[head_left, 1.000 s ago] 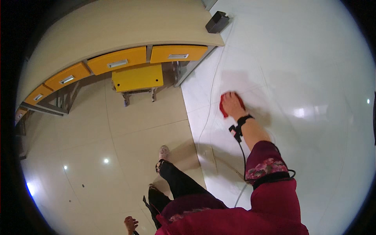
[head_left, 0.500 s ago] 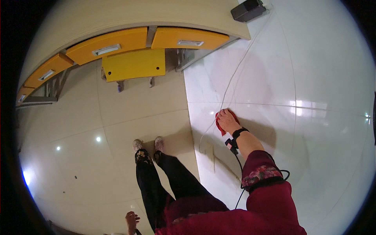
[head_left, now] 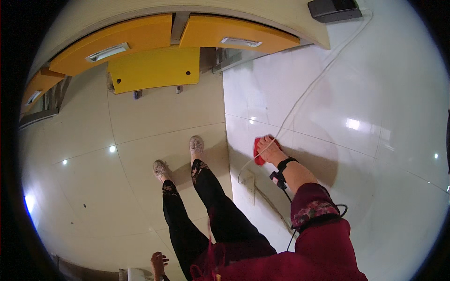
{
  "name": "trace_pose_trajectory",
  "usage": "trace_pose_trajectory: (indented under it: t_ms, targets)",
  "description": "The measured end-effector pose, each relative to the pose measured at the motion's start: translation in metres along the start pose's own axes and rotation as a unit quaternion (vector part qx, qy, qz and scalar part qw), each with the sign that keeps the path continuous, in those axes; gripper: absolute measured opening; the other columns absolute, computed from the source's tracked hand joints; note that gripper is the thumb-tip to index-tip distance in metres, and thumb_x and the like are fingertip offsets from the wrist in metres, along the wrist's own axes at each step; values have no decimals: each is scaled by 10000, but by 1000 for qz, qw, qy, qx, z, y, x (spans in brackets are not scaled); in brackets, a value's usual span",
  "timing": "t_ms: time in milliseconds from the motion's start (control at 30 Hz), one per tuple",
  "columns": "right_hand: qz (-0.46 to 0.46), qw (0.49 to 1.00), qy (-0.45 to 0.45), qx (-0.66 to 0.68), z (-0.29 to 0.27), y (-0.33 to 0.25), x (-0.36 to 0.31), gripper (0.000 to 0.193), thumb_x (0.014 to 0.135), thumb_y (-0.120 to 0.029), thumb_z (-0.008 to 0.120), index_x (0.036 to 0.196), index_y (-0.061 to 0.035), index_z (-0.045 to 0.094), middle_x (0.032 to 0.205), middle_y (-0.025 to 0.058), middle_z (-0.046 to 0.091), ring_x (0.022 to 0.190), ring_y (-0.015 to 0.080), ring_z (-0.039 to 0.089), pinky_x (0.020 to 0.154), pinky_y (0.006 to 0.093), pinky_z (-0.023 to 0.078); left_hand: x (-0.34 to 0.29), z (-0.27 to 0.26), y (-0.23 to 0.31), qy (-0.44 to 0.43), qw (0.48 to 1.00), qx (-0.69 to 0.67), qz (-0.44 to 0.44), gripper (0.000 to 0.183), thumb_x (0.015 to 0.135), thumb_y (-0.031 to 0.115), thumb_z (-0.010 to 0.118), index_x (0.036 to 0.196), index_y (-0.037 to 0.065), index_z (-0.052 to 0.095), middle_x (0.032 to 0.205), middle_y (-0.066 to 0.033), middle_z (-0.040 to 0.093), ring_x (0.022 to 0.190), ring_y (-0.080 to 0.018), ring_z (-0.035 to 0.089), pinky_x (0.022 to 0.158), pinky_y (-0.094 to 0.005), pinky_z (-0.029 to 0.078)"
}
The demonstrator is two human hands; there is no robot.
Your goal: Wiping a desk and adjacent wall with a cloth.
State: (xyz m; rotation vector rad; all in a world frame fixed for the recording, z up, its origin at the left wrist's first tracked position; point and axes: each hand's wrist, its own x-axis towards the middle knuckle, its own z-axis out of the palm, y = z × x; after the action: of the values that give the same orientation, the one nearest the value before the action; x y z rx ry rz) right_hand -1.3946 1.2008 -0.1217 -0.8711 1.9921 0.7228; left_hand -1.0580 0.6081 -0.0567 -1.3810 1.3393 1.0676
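Note:
My right hand (head_left: 269,151) presses a red cloth (head_left: 258,154) against a glossy white tiled surface (head_left: 356,93), its fingers spread over the cloth. A black band (head_left: 286,163) circles the right wrist. Close to it hangs a small black device (head_left: 277,179) on a black cord. A thin white cable (head_left: 307,91) passes right by the hand and cloth. My left hand (head_left: 159,263) hangs low beside my legs, holding nothing, with its fingers loosely bent and apart.
A pale desk (head_left: 262,11) with orange drawers (head_left: 234,33) stands ahead. Beneath it is a small yellow stool (head_left: 154,70). A black box (head_left: 334,10) sits at the white cable's far end. My shoes (head_left: 197,144) stand on beige floor tiles (head_left: 164,112).
My feet have stepped, the right one now ahead of the left. The desk looks closer. My right hand and the red cloth sit slightly lower and further left in view, still on the white surface.

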Motion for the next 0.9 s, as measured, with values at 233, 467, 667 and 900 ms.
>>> trace_pose_trajectory:
  t_ms: [233, 467, 667, 900]
  targets:
    - [173, 964, 75, -189, -69, 110, 23, 295, 785, -220, 404, 1003, -91, 556, 1102, 114, 509, 1049, 289, 414, 820, 442, 332, 12, 11, 16, -11, 1000, -2, 28, 209, 845, 183, 428, 1001, 53, 475, 725, -96, 557, 583, -184, 598, 426, -262, 446]
    - [42, 987, 75, -136, -22, 60, -17, 247, 771, -211, 414, 847, -80, 609, 974, 87, 546, 989, 268, 445, 798, 398, 354, 21, 17, 34, -24, 999, -4, 38, 209, 844, 168, 407, 1011, 55, 460, 740, -96, 563, 555, -181, 590, 402, -265, 442]
    - [206, 973, -13, -107, -130, 133, -70, 313, 801, -216, 385, 1021, -88, 567, 1140, 125, 495, 1102, 289, 384, 875, 467, 288, 32, 20, 48, -36, 999, 3, 21, 192, 851, 180, 430, 998, 64, 471, 726, -91, 558, 544, -181, 584, 403, -272, 429]
    - [365, 897, 98, -231, -214, 197, -105, 394, 809, -192, 366, 1188, -113, 436, 1199, 140, 430, 1125, 321, 342, 879, 442, 290, 38, 20, 73, -29, 996, -36, 70, 229, 859, 196, 429, 1036, 55, 464, 755, -106, 563, 573, -181, 588, 424, -258, 425]
